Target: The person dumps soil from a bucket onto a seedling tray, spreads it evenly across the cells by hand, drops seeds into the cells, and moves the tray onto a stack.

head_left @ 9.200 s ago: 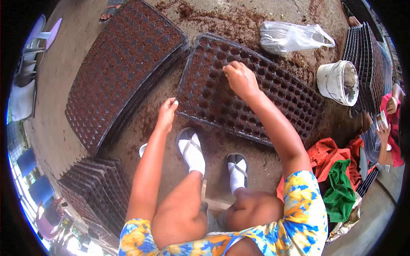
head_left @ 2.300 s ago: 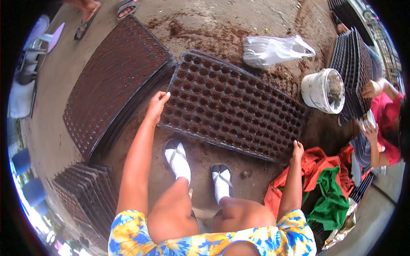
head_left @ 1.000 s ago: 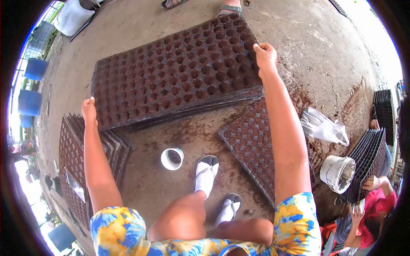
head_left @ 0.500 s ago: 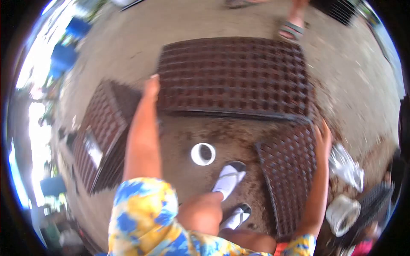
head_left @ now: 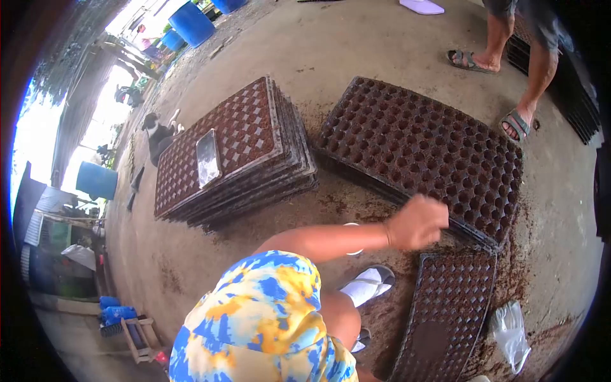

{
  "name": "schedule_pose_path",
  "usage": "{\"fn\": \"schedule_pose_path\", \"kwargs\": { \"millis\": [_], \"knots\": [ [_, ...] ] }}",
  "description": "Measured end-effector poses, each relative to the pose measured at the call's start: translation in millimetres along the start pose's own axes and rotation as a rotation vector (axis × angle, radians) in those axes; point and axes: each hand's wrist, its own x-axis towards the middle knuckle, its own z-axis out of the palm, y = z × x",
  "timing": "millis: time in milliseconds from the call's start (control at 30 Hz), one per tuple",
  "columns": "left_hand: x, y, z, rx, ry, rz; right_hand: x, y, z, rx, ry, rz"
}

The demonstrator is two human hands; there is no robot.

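Note:
My left hand is closed, its fingers curled, above the front edge of a seedling tray. That tray is filled with dark soil, has rows of round hollows, and rests on other trays. Whether anything is inside my fingers cannot be made out. My left forearm covers most of a white cup on the ground. Near my feet on the right lies another soil-filled seedling tray, with a dark round patch on it. My right hand is out of view.
A stack of filled trays stands at left with a shiny flat silver piece on top. A clear plastic bag lies at right. Another person's sandalled foot is beyond the trays. A dog is behind the stack.
My left hand has left the tray's left edge and crossed to the right, over its front edge. My right hand has gone out of view. The camera view has turned.

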Motion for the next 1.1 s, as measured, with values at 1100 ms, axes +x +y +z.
{"fn": "schedule_pose_path", "kwargs": {
  "millis": [1100],
  "knots": [
    [-68, 28, 212, -0.681, -0.34, -1.091, -95, 177, -48, 0.112, -0.011, 0.517]
  ]
}}
